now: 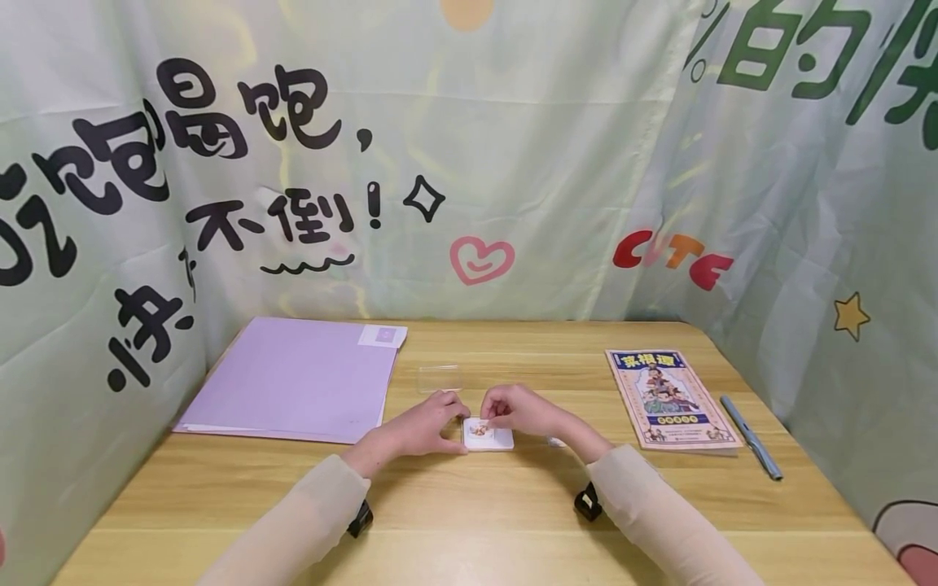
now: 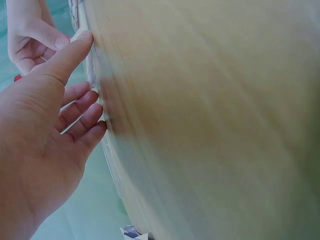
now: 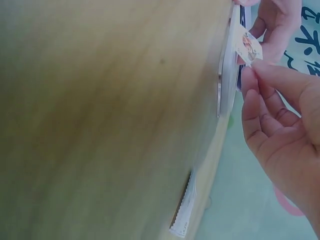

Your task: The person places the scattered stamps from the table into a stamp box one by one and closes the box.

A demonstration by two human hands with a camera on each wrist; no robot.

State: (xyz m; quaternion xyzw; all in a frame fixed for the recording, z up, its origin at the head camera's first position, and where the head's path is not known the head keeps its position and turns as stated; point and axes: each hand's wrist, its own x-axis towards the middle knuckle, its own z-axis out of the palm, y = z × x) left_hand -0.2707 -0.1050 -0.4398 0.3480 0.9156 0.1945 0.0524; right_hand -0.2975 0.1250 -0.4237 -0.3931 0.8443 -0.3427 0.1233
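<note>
A thin white square piece (image 1: 500, 443) with rounded corners lies on the table before me. My left hand (image 1: 427, 425) rests against its left side, thumb at the near corner and fingers toward the far one, fairly straight. Over the white piece, my right hand (image 1: 522, 409) pinches a small white paper square (image 3: 248, 46) with a little coloured picture between thumb and index finger. In the head view the paper square overlaps the white piece. The left wrist view shows the left hand's thumb (image 2: 70, 57) extended and its other fingers loosely bent at the edge.
A clear plastic cover (image 1: 440, 378) lies behind the left hand. The purple folder (image 1: 300, 378) is at left; a pink illustrated booklet (image 1: 672, 400) and blue pen (image 1: 751, 438) lie at right. A small serrated-edge strip (image 3: 185, 205) is near the right wrist.
</note>
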